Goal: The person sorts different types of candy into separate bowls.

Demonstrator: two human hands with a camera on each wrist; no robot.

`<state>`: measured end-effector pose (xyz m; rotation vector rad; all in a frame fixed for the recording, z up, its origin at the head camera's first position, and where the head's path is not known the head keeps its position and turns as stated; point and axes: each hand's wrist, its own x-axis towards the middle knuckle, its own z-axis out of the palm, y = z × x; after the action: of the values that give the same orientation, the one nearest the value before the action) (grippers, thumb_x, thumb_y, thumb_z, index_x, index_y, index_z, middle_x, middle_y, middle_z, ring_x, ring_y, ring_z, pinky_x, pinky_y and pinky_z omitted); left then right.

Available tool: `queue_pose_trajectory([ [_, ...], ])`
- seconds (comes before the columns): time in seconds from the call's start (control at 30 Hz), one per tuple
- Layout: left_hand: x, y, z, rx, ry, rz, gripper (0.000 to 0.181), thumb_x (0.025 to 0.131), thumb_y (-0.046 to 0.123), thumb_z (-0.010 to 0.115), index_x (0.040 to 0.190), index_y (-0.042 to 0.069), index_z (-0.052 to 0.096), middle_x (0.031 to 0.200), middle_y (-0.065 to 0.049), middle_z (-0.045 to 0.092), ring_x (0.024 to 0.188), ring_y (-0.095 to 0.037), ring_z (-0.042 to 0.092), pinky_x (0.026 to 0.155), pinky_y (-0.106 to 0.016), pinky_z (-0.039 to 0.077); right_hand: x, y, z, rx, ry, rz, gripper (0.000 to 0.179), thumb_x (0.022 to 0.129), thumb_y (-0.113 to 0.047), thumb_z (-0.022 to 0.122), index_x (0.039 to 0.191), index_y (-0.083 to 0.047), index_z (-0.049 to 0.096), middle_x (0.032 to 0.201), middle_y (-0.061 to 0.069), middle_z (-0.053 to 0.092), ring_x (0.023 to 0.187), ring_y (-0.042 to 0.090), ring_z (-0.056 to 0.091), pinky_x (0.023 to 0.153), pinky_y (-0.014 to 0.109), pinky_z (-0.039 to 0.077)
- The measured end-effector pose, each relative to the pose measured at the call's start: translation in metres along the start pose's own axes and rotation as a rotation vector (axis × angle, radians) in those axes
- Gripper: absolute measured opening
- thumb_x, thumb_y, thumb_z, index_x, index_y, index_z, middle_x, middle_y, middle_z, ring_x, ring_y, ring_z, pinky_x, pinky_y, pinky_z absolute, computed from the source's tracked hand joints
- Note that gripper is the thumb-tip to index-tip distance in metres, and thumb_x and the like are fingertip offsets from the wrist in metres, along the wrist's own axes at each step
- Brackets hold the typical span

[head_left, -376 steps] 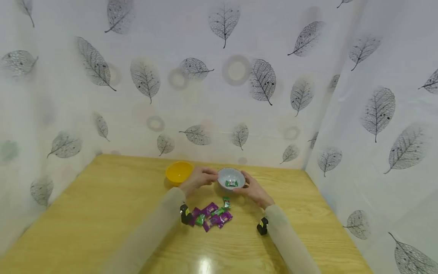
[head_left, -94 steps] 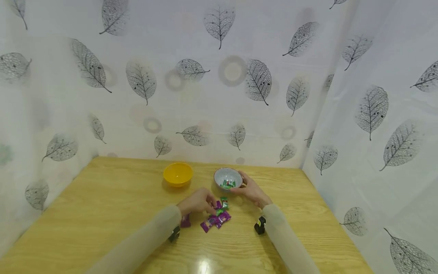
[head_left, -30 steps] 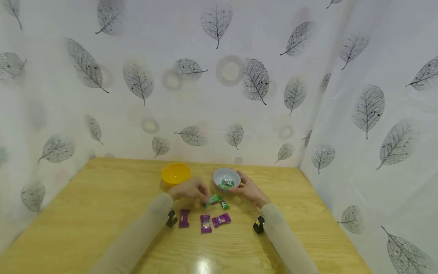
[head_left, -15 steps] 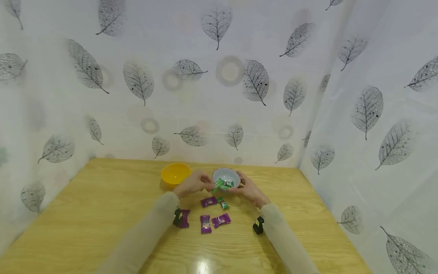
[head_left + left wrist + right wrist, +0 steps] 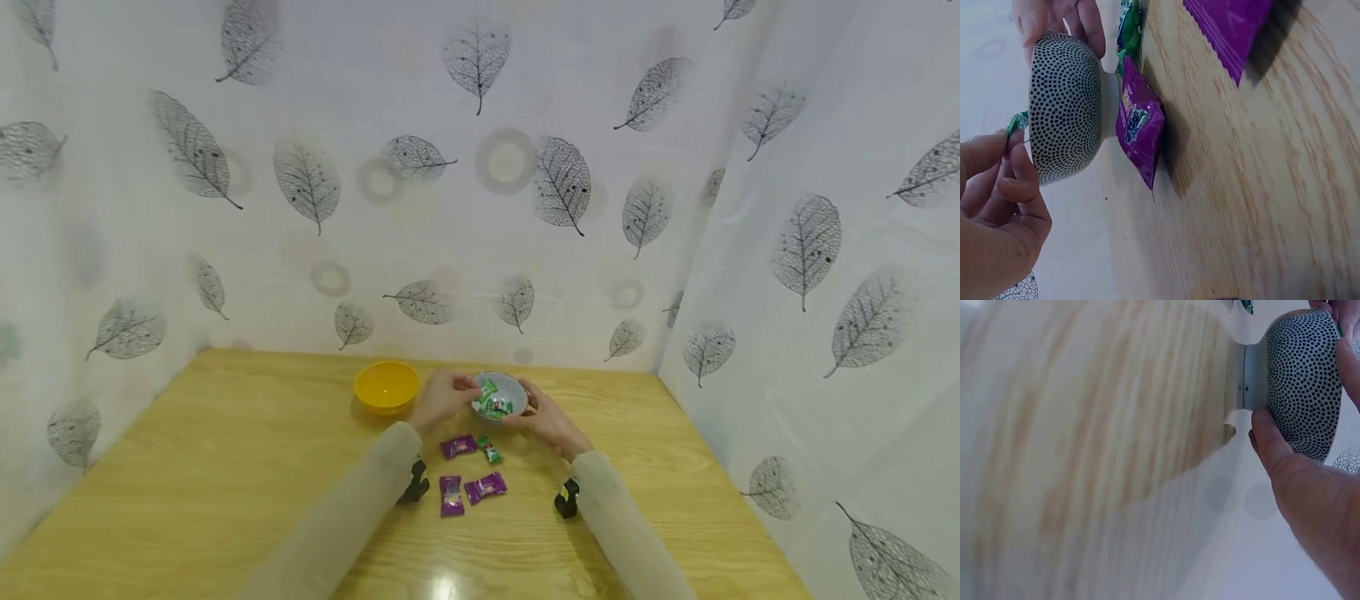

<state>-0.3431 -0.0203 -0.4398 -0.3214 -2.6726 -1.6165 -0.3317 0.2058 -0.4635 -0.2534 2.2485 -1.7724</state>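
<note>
My left hand (image 5: 442,398) is at the left rim of the speckled bowl (image 5: 1066,106), pinching a green-wrapped candy (image 5: 1017,123) between thumb and fingertips. Several green candies (image 5: 497,408) lie inside that bowl. On its other side my right hand (image 5: 551,421) grips the bowl, thumb near the rim in front and fingers round the wall, as the right wrist view also shows. Just in front of the bowl lie a purple-wrapped candy (image 5: 458,447) and one green candy (image 5: 490,450). Two more purple candies, one upright (image 5: 452,496) and one slanted (image 5: 486,487), lie closer to me.
A yellow bowl (image 5: 386,387) stands left of the speckled one, close to my left hand. The wooden table (image 5: 225,467) meets a leaf-printed curtain (image 5: 420,242) at its back and right. Black wrist cameras (image 5: 567,498) sit under both sleeves.
My left hand gathered a green candy from the pile and carried it up to the speckled bowl. The purple candies got spread apart. My right hand stays on the bowl, which holds more green candies.
</note>
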Motion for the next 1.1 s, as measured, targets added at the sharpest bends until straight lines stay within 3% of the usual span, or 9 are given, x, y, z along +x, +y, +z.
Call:
queue_pose_trajectory([
  [0.13,0.001,0.005,0.004,-0.015,0.021,-0.023,0.017,0.090,0.021,0.070,0.098,0.005,0.074,0.097,-0.008,0.073,0.084,-0.019,0.064,0.075,-0.030,0.056,0.001,0.001,-0.002,0.005,-0.008,0.000,0.099,0.086,-0.012,0.076,0.158,-0.012,0.009,0.160,0.022,0.021,0.140,0.039,0.036,0.107,0.042,0.046],
  [0.5,0.005,0.008,0.014,-0.030,0.049,0.015,0.012,0.089,0.013,0.071,0.095,0.003,0.074,0.097,-0.011,0.073,0.089,-0.023,0.066,0.082,-0.036,0.058,0.000,0.001,-0.003,0.008,-0.034,-0.006,0.099,0.087,-0.014,0.074,0.158,-0.012,0.006,0.160,0.023,0.019,0.139,0.039,0.037,0.107,0.042,0.046],
  [0.77,0.002,0.009,0.009,-0.010,0.061,-0.016,0.020,0.092,0.014,0.068,0.108,0.003,0.071,0.109,-0.014,0.071,0.103,-0.028,0.065,0.093,-0.043,0.054,0.001,-0.002,-0.001,0.001,-0.027,-0.025,0.096,0.087,-0.010,0.073,0.158,-0.010,0.007,0.160,0.026,0.018,0.142,0.043,0.030,0.109,0.045,0.043],
  [0.9,-0.001,0.010,0.004,0.001,0.066,-0.010,0.017,0.092,0.015,0.068,0.104,0.005,0.073,0.106,-0.011,0.073,0.100,-0.027,0.066,0.093,-0.042,0.054,0.002,-0.003,-0.001,0.012,-0.012,-0.021,0.095,0.087,-0.007,0.073,0.158,-0.011,0.010,0.160,0.024,0.019,0.143,0.041,0.030,0.110,0.046,0.042],
  [1.0,-0.005,0.009,0.000,-0.004,0.040,0.017,0.012,0.091,0.016,0.070,0.097,0.008,0.074,0.100,-0.008,0.074,0.094,-0.023,0.066,0.089,-0.040,0.056,0.001,-0.004,-0.001,0.015,-0.013,-0.008,0.095,0.087,-0.007,0.072,0.158,-0.012,0.009,0.161,0.022,0.018,0.143,0.039,0.031,0.110,0.044,0.043],
  [1.1,-0.009,0.003,-0.004,-0.046,-0.044,0.075,0.011,0.090,0.015,0.071,0.095,0.006,0.075,0.095,-0.005,0.074,0.087,-0.019,0.065,0.085,-0.039,0.057,-0.001,-0.004,0.000,0.011,-0.020,-0.003,0.097,0.087,-0.009,0.073,0.158,-0.012,0.007,0.161,0.023,0.017,0.143,0.039,0.031,0.109,0.042,0.045],
])
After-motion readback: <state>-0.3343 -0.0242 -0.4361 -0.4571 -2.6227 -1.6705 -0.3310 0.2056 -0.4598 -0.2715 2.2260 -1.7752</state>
